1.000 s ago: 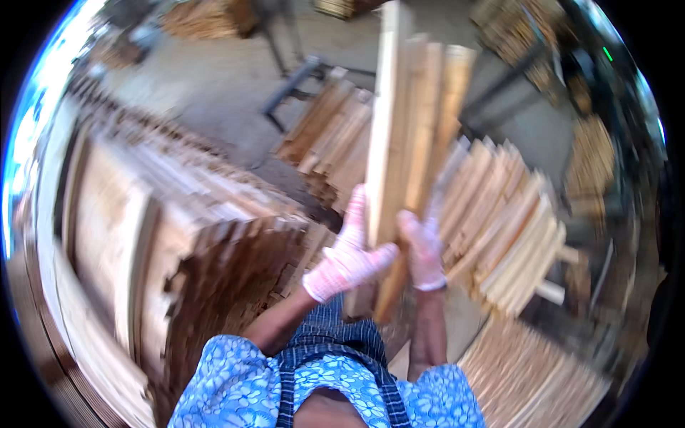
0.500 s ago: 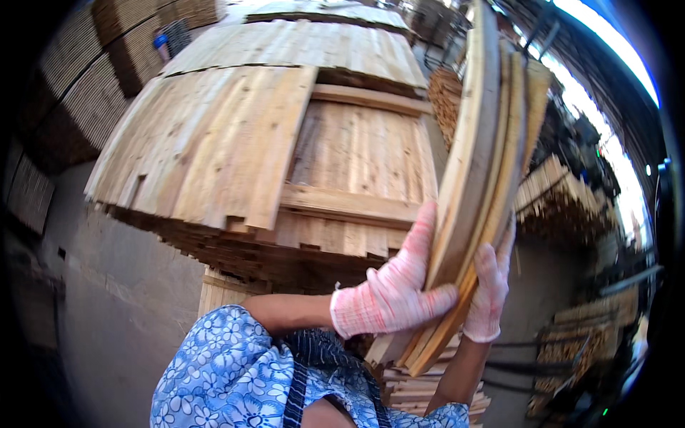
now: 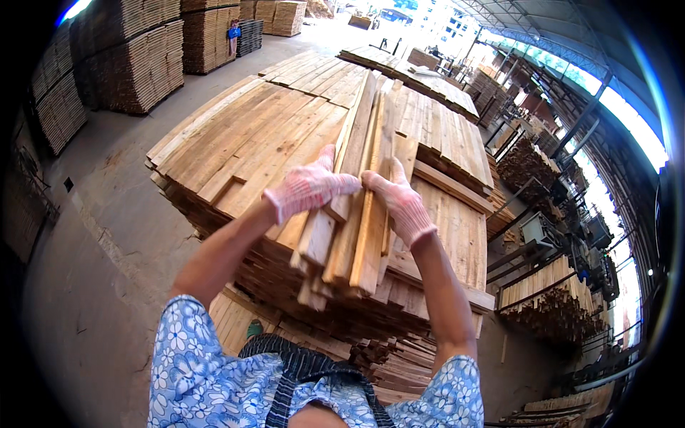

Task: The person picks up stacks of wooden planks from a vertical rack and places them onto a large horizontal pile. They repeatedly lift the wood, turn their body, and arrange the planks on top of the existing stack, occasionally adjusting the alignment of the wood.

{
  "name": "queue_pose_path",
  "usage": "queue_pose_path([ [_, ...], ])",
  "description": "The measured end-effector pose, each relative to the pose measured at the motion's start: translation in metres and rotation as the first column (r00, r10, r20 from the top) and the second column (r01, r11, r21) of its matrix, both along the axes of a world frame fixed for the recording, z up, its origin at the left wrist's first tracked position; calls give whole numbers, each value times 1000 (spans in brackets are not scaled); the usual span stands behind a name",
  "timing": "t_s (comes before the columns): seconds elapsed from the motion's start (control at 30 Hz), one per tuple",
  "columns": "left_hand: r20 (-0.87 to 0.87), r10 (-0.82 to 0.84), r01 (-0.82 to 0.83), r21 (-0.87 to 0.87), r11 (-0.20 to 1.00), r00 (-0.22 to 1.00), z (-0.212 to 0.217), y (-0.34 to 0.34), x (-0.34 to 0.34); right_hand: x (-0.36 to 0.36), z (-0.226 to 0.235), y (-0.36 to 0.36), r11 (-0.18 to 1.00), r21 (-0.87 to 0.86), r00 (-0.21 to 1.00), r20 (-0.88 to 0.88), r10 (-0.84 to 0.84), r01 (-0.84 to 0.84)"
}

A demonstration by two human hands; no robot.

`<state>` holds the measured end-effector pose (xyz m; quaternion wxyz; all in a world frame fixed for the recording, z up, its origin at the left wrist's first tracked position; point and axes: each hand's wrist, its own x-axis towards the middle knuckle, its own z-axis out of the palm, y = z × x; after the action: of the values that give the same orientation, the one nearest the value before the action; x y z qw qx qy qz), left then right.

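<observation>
Several narrow wooden boards [image 3: 371,235] stand on edge, bunched together, over the top layer of a big lumber stack [image 3: 242,143]. Their near ends stick out past the stack's front edge. My left hand [image 3: 312,187], in a pink-and-white knit glove, grips the bunch from its left side, thumb over the top. Gloved alike, my right hand [image 3: 401,200] presses against the right side, thumb toward the left one. The undersides of the boards are hidden. Just right of the bunch, the top layer is open, with a crosswise wooden strip [image 3: 453,187] over lower boards [image 3: 446,232].
Tall lumber piles [image 3: 128,60] stand at the far left on the concrete floor [image 3: 107,221]. Another board stack [image 3: 407,75] lies beyond mine. Lumber bundles on racks [image 3: 553,292] line the right side. Shorter pieces [image 3: 399,364] lie low in front of me. A person [image 3: 234,39] is far off.
The boards have moved left and down from a raised, tilted position at the right onto the stack's top. Both hands moved with them, and my view has swung right and up.
</observation>
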<state>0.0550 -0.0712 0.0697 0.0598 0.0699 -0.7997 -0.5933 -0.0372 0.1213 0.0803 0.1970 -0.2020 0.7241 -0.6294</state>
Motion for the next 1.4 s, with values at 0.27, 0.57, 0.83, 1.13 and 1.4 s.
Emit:
queue_pose_path([
  [0.27,278,-138,173,-105,979,951,-11,-91,6,-5,-20,-18,961,260,996,-35,-84,90],
  [0.57,118,-94,78,132,988,989,-45,-101,3,16,-16,89,974,-93,979,29,-203,205],
  [0.83,106,-53,12,351,936,993,-55,-101,-2,-31,-83,151,411,701,806,-563,-182,583],
  [1.13,102,-28,-10,351,936,994,-64,-109,8,14,-20,130,703,519,841,-495,-216,486],
  [1.4,89,-81,40,386,922,993,-67,-109,9,51,-54,94,234,795,805,-588,76,559],
])
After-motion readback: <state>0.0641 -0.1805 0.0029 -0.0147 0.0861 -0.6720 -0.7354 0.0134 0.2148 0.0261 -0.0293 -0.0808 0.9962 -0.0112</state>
